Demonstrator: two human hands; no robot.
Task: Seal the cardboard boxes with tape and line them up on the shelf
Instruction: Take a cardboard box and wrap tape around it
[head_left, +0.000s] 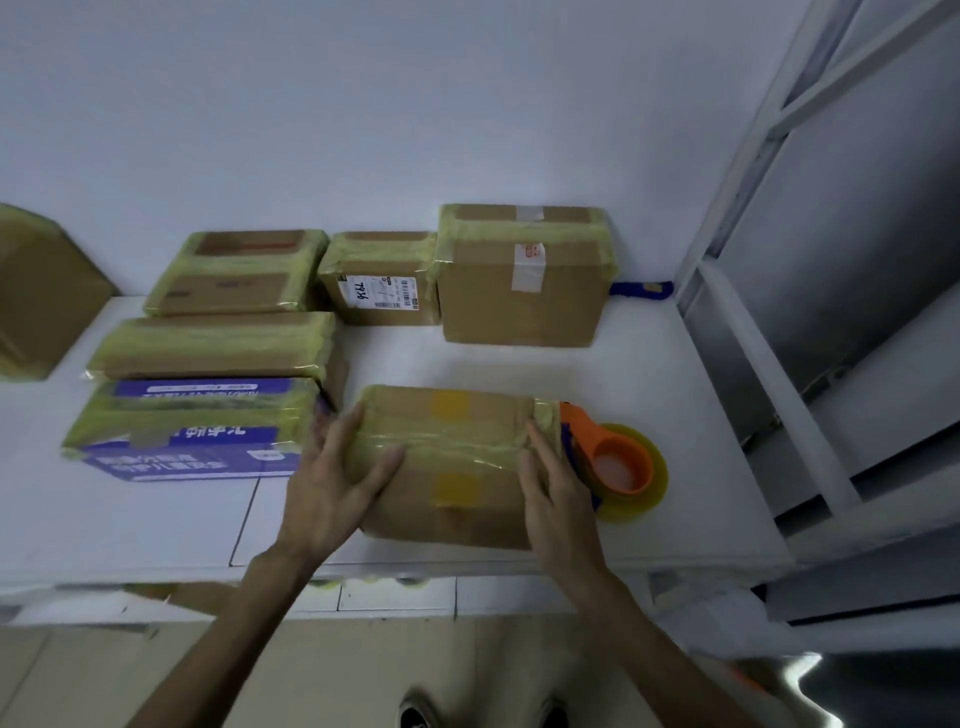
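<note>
Forearms reach in from below; the left hand (332, 478) spreads its fingers flat against the left end of the taped box (452, 499), thumb lying across the top, and the right hand (556, 483) lays straight, close-set fingers on the right end. It sits on the white shelf (467, 358), with the tape dispenser (621, 462) just beside it. Best to squeeze evenly, lift level, and set it flush with the back row of boxes (519, 291)

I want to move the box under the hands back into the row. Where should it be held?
Probably grip the box by its two short ends, left hand from the left, right hand from the right. It lies flat and wide, though the tape dispenser crowds the right end.
</note>
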